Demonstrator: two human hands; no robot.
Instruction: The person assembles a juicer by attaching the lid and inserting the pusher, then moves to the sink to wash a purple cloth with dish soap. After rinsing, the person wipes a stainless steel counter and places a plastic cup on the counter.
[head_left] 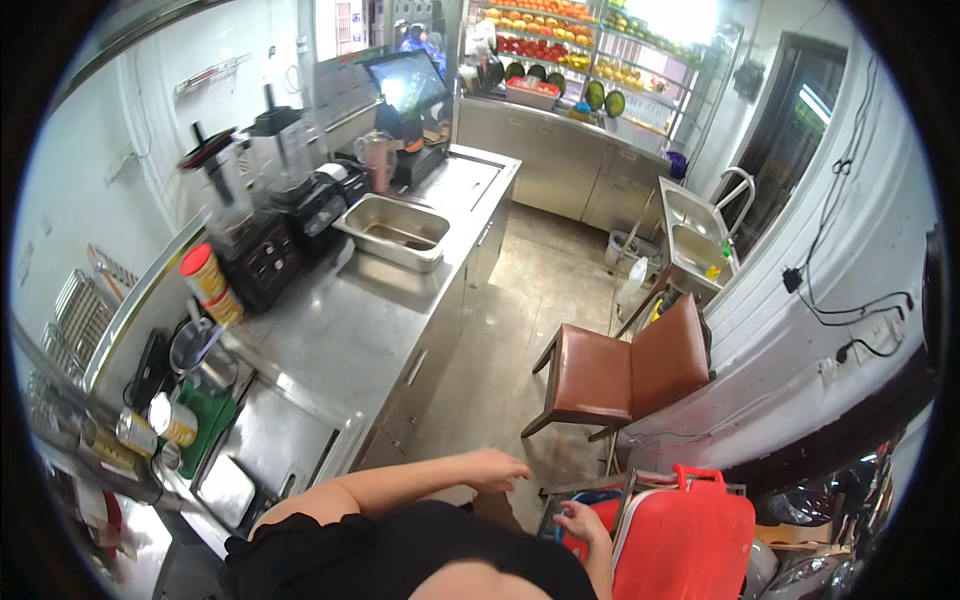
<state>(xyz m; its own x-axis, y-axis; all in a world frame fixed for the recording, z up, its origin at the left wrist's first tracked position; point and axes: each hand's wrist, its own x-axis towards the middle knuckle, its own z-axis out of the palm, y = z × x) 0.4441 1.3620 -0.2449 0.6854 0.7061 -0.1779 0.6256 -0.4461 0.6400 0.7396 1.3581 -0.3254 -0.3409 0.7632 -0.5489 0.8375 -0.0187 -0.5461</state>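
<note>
My left arm reaches across my body, and my left hand (495, 467) hangs over the floor, fingers loosely stretched out and nothing visible in them. My right hand (584, 522) is at the lower middle, fingers apart and slightly bent, with nothing plainly held. Just right of it stands a red cooler box (690, 535) with a carry handle on top. A blue and red object (598, 497) lies partly hidden behind my right hand; whether the hand touches it I cannot tell.
A steel counter (330, 320) along the left bears blenders (262, 245), a steel pan (395, 230) and a screen (408, 85). A brown chair (590, 370) stands ahead on the right. Farther off are a double sink (695, 240), a bin (625, 250) and fruit shelves (545, 40).
</note>
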